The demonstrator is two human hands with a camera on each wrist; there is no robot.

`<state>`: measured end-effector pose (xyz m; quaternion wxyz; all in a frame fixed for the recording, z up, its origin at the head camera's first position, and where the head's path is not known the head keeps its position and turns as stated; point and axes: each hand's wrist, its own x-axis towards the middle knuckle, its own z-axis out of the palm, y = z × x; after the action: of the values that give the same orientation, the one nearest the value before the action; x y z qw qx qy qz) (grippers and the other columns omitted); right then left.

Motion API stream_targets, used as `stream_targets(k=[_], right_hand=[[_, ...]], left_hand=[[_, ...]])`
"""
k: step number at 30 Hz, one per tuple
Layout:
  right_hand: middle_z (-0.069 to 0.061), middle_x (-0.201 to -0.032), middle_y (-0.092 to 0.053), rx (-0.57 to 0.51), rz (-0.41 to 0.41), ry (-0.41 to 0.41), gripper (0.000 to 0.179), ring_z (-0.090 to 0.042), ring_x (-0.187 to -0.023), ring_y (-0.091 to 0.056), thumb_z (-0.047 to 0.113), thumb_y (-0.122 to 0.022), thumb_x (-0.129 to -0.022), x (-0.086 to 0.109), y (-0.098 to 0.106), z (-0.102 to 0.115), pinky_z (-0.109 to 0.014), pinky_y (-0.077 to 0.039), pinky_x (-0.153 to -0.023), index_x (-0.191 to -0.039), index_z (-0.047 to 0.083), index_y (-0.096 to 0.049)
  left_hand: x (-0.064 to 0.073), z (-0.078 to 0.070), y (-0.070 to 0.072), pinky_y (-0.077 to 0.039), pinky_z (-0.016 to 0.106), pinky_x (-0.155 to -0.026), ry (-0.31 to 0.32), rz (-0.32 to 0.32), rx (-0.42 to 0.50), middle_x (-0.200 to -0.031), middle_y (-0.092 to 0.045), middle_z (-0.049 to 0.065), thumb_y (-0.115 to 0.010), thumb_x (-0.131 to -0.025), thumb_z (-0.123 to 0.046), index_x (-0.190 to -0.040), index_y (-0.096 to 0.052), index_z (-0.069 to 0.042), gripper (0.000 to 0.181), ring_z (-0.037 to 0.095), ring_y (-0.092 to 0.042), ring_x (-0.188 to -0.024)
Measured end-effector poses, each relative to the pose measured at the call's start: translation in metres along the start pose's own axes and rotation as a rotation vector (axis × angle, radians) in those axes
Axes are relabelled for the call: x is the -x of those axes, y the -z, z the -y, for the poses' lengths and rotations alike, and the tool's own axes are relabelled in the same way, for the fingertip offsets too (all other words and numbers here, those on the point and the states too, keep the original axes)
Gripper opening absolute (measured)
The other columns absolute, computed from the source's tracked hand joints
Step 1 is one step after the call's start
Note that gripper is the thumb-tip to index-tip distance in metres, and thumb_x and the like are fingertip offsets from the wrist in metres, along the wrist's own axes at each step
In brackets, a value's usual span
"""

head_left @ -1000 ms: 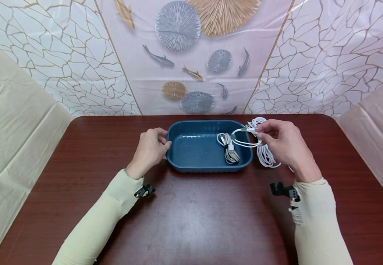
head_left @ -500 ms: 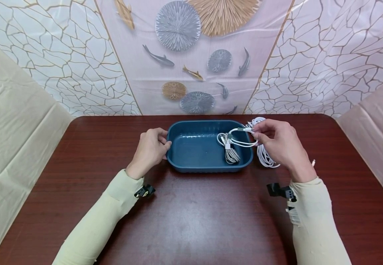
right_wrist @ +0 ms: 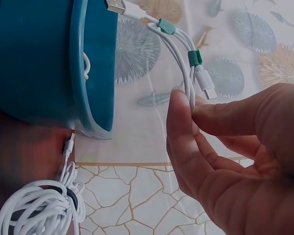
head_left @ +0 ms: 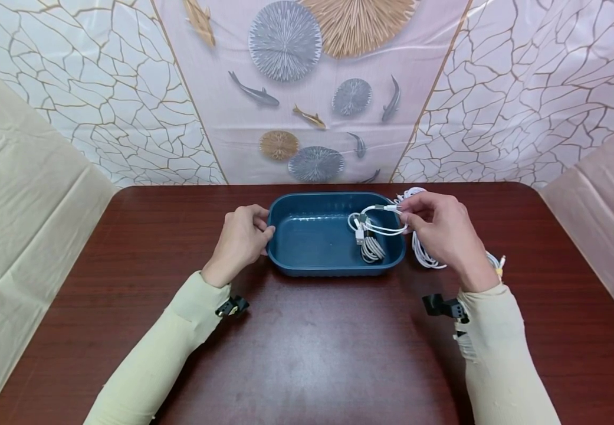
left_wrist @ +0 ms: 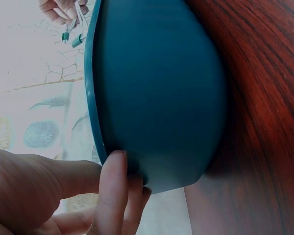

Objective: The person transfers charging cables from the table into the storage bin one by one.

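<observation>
A blue plastic bin (head_left: pixel 312 273) stands at the back middle of the table. My left hand (head_left: pixel 240 236) holds its left end, fingers at the rim and against the outer wall. Over the bin's right side, my right hand (head_left: pixel 442 233) pinches a small looped white USB cable (right_wrist: pixel 179 54) between thumb and fingers. Two green ties (right_wrist: pixel 195 58) bind this cable, and its USB-A plug (right_wrist: pixel 116 6) and USB-C plug (right_wrist: pixel 209 89) show. Inside the bin, at the right, lies a coiled whitish cable (head_left: pixel 373 250), partly hidden behind the held one.
Just right of the bin lies a coiled white cable (head_left: pixel 426 255) with a black tie, partly hidden by my right hand. Another white cable (head_left: pixel 495 262) shows beyond my right wrist. A patterned backdrop (head_left: pixel 312 88) rises behind the table's back edge.
My right hand has moved left with the USB cable, further over the bin. More of the cable behind my right wrist has come into sight. My left hand has stayed in place.
</observation>
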<state>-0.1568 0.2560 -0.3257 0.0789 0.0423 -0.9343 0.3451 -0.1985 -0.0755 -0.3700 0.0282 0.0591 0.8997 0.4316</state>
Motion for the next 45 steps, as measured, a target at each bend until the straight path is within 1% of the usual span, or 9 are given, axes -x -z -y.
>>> stream_targets(k=[10,17,21,29,34,41,45], right_hand=[[-0.015,-0.096,-0.075,-0.009,-0.006,-0.001,0.014,-0.019,-0.073,-0.074,0.010,-0.066,-0.098,-0.001,-0.006,0.002,-0.013,-0.049,-0.061,-0.108,0.006,-0.075],[-0.015,-0.099,-0.075,-0.015,-0.007,0.011,0.015,-0.012,-0.072,-0.072,0.010,-0.066,-0.098,-0.001,-0.011,0.002,-0.012,-0.048,-0.063,-0.108,0.006,-0.075],[-0.015,-0.099,-0.075,-0.014,-0.016,0.015,0.014,-0.015,-0.073,-0.073,0.010,-0.067,-0.097,-0.001,-0.012,0.002,-0.011,-0.047,-0.064,-0.108,0.006,-0.075],[-0.018,-0.098,-0.074,-0.038,-0.009,0.004,0.015,-0.027,-0.079,-0.075,0.010,-0.066,-0.098,-0.001,-0.016,0.005,-0.012,-0.048,-0.063,-0.109,0.004,-0.075],[-0.017,-0.098,-0.075,-0.041,-0.022,-0.002,0.015,-0.028,-0.079,-0.077,0.008,-0.066,-0.098,-0.001,-0.019,0.007,-0.009,-0.047,-0.063,-0.109,0.004,-0.075],[-0.016,-0.096,-0.076,-0.035,-0.015,-0.016,0.015,-0.028,-0.081,-0.077,0.009,-0.065,-0.098,-0.002,-0.025,0.010,-0.012,-0.048,-0.063,-0.110,0.005,-0.074],[-0.015,-0.098,-0.077,-0.045,-0.014,-0.024,0.015,-0.028,-0.081,-0.077,0.008,-0.065,-0.098,-0.002,-0.028,0.011,-0.010,-0.048,-0.063,-0.110,0.005,-0.074]], left_hand=[[0.000,0.000,0.000,-0.062,0.027,-0.053,0.008,0.003,0.001,-0.092,-0.071,0.018,-0.067,-0.097,-0.006,-0.129,-0.063,0.005,0.034,0.015,-0.070,-0.055],[0.000,0.000,0.000,-0.062,0.027,-0.053,0.005,0.002,0.005,-0.093,-0.071,0.018,-0.067,-0.097,-0.006,-0.129,-0.064,0.005,0.034,0.015,-0.070,-0.055],[0.001,-0.001,0.000,-0.062,0.027,-0.053,0.001,0.001,0.005,-0.093,-0.071,0.018,-0.067,-0.097,-0.006,-0.129,-0.064,0.005,0.034,0.016,-0.071,-0.055],[0.000,-0.001,0.000,-0.063,0.028,-0.053,0.012,0.007,0.008,-0.092,-0.070,0.017,-0.067,-0.097,-0.007,-0.129,-0.063,0.004,0.034,0.016,-0.070,-0.055],[0.000,-0.001,0.000,-0.063,0.028,-0.053,0.016,0.010,0.008,-0.092,-0.070,0.017,-0.067,-0.097,-0.007,-0.129,-0.064,0.004,0.034,0.015,-0.070,-0.055],[0.000,-0.001,0.000,-0.062,0.028,-0.053,0.013,0.010,0.003,-0.092,-0.070,0.016,-0.067,-0.097,-0.007,-0.130,-0.063,0.004,0.034,0.014,-0.069,-0.054],[0.000,0.000,0.000,-0.062,0.028,-0.052,0.012,0.008,0.001,-0.092,-0.070,0.016,-0.067,-0.097,-0.007,-0.129,-0.063,0.004,0.034,0.015,-0.069,-0.054]])
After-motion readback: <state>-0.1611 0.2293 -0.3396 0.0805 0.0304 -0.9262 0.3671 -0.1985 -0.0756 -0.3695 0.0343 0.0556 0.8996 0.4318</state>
